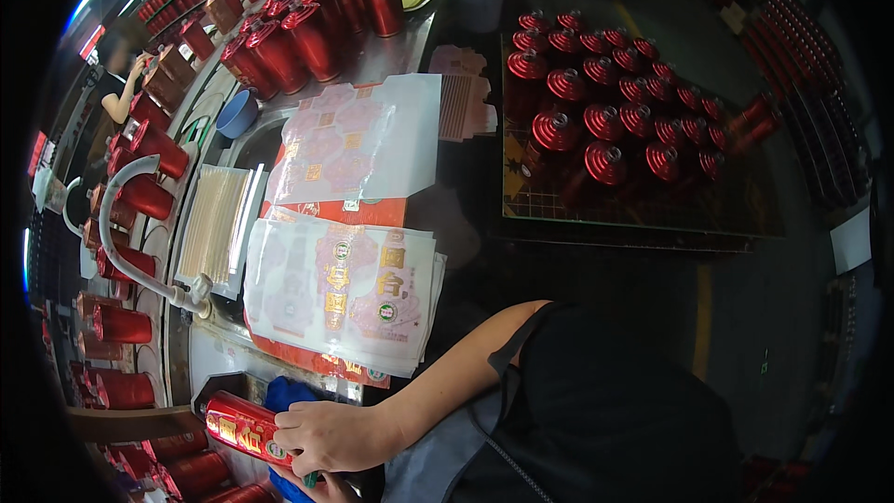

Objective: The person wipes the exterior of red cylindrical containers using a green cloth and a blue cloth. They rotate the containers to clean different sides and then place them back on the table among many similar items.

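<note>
A glossy red bottle [244, 430] with gold characters and a small round green emblem lies on its side at the lower left. My right hand [333, 433] is over its near end, fingers curled and pressed against the surface. Below it, my left hand [328, 487] is mostly hidden, with its fingers about the bottle's end. A small green thing [310, 480] shows between my hands; its kind I cannot make out. Bunched blue cloth [289, 394] lies behind and under the bottle. Stacked decal sheets [340, 293], printed in gold and pink, lie just beyond.
A curved faucet [130, 214] rises on the left beside a tray of pale strips [212, 228]. A blue bowl [237, 115] stands farther back. Red bottles [307, 42] crowd the far bench, and more stand on a low platform [633, 214] at right. Another person [116, 98] works far left.
</note>
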A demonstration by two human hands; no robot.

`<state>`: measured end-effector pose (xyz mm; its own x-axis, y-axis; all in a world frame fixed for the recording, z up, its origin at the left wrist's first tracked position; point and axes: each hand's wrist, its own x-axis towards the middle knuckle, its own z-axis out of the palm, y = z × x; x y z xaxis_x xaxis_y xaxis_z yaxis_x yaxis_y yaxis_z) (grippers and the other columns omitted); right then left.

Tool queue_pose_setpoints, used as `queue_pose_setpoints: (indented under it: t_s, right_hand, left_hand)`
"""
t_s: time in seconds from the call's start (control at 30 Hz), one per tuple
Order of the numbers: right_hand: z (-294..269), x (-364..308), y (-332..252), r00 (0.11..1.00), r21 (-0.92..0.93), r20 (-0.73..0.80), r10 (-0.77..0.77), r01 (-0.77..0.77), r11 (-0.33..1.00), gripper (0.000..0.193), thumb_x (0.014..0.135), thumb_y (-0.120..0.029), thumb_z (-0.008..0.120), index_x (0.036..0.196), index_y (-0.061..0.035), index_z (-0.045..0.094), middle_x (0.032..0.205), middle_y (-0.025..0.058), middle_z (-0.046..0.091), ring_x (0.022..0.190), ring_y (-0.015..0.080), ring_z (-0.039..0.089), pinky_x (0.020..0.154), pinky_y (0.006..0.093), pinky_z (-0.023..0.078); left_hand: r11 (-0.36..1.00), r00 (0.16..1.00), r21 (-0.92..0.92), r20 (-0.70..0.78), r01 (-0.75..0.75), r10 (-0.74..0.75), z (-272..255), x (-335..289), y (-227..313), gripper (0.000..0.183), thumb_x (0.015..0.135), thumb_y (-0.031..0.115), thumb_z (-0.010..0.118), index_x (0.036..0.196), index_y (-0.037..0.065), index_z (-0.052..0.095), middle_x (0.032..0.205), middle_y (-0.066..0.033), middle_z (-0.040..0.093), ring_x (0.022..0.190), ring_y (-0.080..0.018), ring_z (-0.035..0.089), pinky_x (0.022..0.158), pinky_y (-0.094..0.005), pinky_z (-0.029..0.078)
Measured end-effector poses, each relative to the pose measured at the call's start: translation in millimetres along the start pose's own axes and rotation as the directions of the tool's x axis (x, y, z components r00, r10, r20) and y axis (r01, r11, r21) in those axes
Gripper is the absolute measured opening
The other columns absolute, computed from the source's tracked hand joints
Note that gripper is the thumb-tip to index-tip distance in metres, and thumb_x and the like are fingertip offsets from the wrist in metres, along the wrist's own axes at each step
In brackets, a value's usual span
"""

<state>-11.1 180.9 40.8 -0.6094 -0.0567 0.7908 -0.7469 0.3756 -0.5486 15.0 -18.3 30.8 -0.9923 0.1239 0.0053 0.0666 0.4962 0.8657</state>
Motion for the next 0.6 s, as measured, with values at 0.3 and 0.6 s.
queue_pose_setpoints:
  t_s: [0.3,0.6]
  right_hand:
    - [-1.1,0.7,-0.1,1.000,0.002,0.008,0.003,-0.003,1.000,0.005,0.075,-0.017,0.070,0.074,-0.0166,0.075,0.090,0.0033,0.061,0.096,0.0243,0.053,0.082,0.0379,0.042]
    - [-0.7,0.8,1.4,1.000,-0.013,0.021,-0.009,0.009,1.000,0.006,0.074,-0.018,0.068,0.072,-0.0167,0.074,0.091,0.0035,0.060,0.096,0.0245,0.053,0.082,0.0376,0.042]
  left_hand:
    - [1.000,0.999,0.022,-0.024,-0.021,0.022,0.5,0.3,1.8,0.096,0.097,0.022,0.074,0.163,-0.006,0.011,0.149,-0.0238,0.047,0.123,-0.0265,0.055,0.103,-0.0387,0.048]
    - [1.000,1.000,-0.027,-0.010,0.016,-0.016,1.4,1.5,3.4,0.100,0.095,0.024,0.077,0.163,-0.005,0.009,0.145,-0.0206,0.051,0.120,-0.0257,0.057,0.102,-0.0384,0.048]
